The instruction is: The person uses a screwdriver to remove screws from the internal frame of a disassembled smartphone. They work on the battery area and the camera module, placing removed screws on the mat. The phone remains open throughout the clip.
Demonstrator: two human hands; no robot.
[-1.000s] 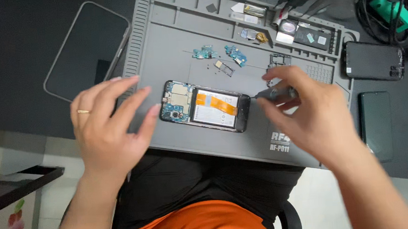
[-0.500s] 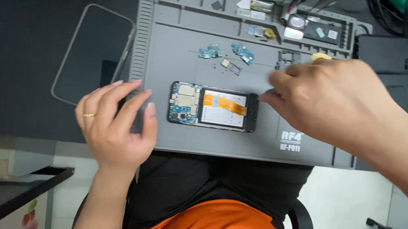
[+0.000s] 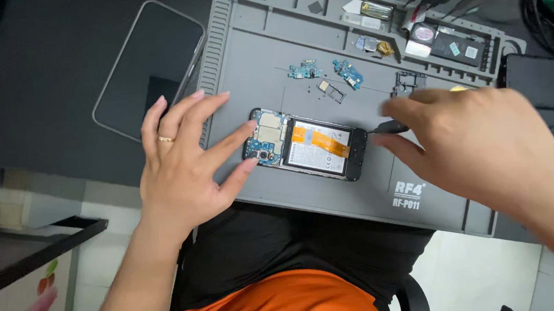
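Grey rubbery work mat with ribbed left edge and moulded compartments along the top, spread over a dark desk. Right hand reaching in from the right, palm down, fingers curled loosely around a slim dark tool, its tip meeting the right end of the opened phone. Left hand held wide, fingers splayed and slightly arched, gripping nothing; index and middle fingertips resting at the phone's left end, a thin gold ring on one finger. Opened phone lying flat near the mat's front edge, between the two hands, back cover off: blue-green circuit board at the left, pale rectangular battery crossed by an orange flat cable, black frame around. Glossy dark glass panel with rounded corners lying apart on the desk, left of the mat. Two small blue-green circuit boards and a small metal tray loose on the mat, just above the phone.
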